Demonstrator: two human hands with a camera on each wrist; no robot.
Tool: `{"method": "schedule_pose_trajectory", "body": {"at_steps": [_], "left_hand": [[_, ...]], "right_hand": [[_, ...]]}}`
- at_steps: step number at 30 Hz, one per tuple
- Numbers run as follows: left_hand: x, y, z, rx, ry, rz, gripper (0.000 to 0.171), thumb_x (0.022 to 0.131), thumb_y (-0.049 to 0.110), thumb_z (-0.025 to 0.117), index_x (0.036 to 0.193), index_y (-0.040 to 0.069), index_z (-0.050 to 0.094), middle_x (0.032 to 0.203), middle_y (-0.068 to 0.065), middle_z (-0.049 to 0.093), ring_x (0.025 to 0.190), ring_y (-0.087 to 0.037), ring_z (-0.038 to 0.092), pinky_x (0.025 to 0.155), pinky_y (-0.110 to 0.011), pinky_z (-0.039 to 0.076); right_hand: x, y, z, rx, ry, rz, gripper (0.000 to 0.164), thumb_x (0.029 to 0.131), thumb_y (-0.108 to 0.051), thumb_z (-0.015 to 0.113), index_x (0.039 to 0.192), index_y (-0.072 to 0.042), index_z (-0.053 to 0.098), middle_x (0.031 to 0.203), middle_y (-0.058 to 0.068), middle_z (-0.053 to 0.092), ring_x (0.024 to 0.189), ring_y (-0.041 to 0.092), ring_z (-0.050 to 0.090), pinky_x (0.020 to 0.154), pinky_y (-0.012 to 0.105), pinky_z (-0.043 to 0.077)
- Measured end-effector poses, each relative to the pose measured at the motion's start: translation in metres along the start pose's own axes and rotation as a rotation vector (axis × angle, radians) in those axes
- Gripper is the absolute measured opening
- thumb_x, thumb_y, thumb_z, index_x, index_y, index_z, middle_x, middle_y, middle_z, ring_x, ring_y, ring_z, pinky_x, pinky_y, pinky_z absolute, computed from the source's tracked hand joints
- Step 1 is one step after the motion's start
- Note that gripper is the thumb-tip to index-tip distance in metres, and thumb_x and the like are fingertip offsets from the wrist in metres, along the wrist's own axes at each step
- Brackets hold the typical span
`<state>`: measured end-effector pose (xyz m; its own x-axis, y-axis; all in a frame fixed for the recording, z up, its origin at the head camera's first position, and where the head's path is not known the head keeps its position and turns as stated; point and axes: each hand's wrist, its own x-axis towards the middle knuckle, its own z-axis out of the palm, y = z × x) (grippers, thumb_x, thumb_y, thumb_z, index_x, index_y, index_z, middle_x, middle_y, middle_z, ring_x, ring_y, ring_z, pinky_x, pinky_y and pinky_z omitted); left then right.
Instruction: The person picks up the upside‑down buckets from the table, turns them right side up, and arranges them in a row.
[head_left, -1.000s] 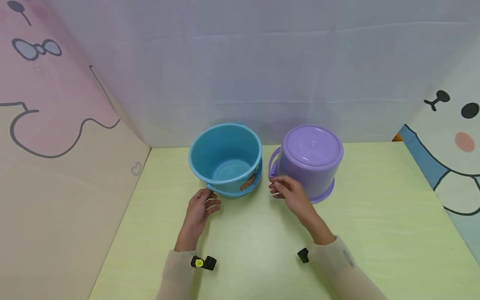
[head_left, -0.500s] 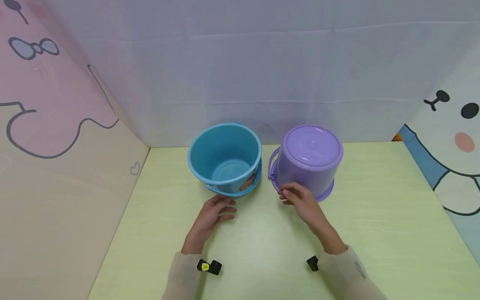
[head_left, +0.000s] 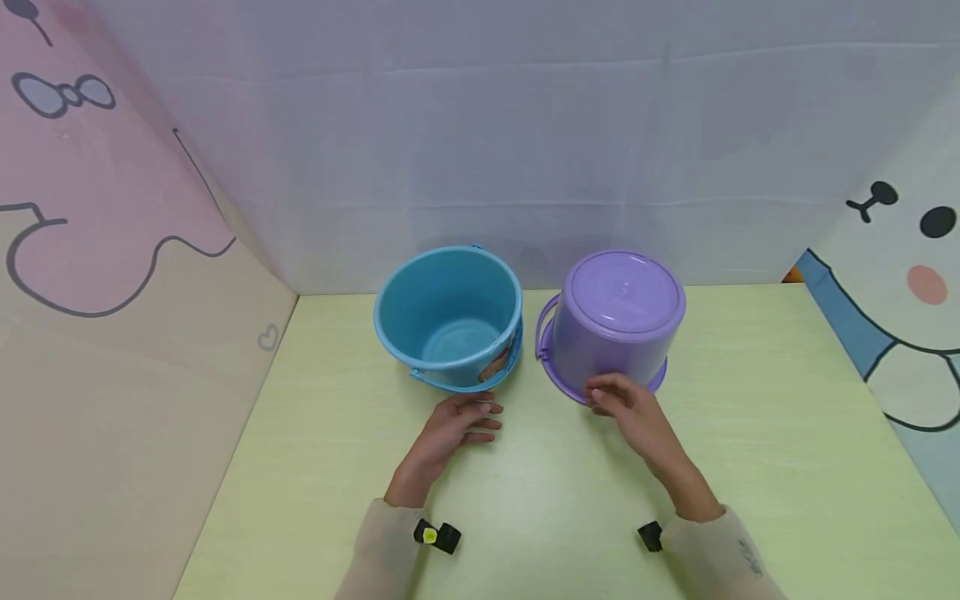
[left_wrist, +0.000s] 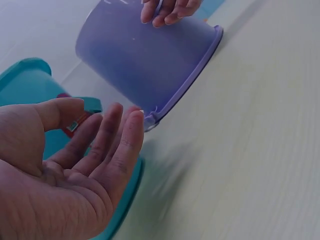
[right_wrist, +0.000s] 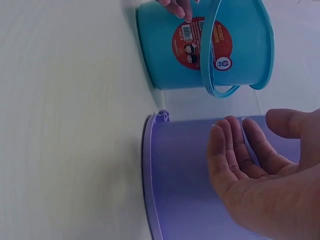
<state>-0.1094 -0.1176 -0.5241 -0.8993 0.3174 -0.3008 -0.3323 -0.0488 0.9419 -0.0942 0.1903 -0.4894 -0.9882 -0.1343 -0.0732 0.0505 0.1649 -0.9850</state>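
Note:
A blue bucket (head_left: 450, 317) stands upright, its mouth up and its handle hanging down the front. Beside it on the right, a purple bucket (head_left: 622, 308) is turned upside down, rim on the table, handle out to its left. My left hand (head_left: 457, 429) is just in front of the blue bucket, fingers relaxed and holding nothing. In front of the purple bucket is my right hand (head_left: 633, 417), fingers loosely bent with nothing between them. The right wrist view shows a red round label (right_wrist: 192, 45) on the blue bucket, partly behind its handle.
Both buckets stand near the back of the pale green table (head_left: 540, 517), close to a white cloth backdrop (head_left: 525, 150). Printed panels with cartoon figures rise at the left and right sides. A narrow gap separates the two buckets.
The left hand has moved right, away from the blue bucket's handle end. My right hand has moved right, off the purple bucket's handle side to its front. Both buckets stay in place.

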Motion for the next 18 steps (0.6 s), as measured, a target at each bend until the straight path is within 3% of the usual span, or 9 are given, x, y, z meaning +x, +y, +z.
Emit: {"method": "schedule_pose_trajectory", "body": {"at_steps": [7, 18], "left_hand": [[0.006, 0.003, 0.015, 0.028, -0.041, -0.003, 0.042, 0.108, 0.01, 0.058, 0.141, -0.014, 0.053, 0.13, -0.024, 0.07, 0.105, -0.021, 0.075, 0.09, -0.037, 0.063], [0.014, 0.006, 0.034, 0.038, -0.069, 0.03, 0.042, 0.108, 0.01, 0.06, 0.142, -0.012, 0.054, 0.134, -0.025, 0.068, 0.11, -0.025, 0.074, 0.094, -0.039, 0.062]], "right_hand": [[-0.005, 0.003, -0.014, -0.056, 0.025, 0.009, 0.029, 0.109, -0.006, 0.056, 0.131, 0.012, 0.062, 0.129, 0.032, 0.066, 0.108, 0.01, 0.07, 0.095, 0.034, 0.06], [-0.012, 0.012, -0.036, -0.165, 0.077, 0.02, 0.029, 0.109, -0.01, 0.059, 0.131, 0.008, 0.065, 0.129, 0.027, 0.069, 0.102, 0.007, 0.069, 0.091, 0.027, 0.059]]}}
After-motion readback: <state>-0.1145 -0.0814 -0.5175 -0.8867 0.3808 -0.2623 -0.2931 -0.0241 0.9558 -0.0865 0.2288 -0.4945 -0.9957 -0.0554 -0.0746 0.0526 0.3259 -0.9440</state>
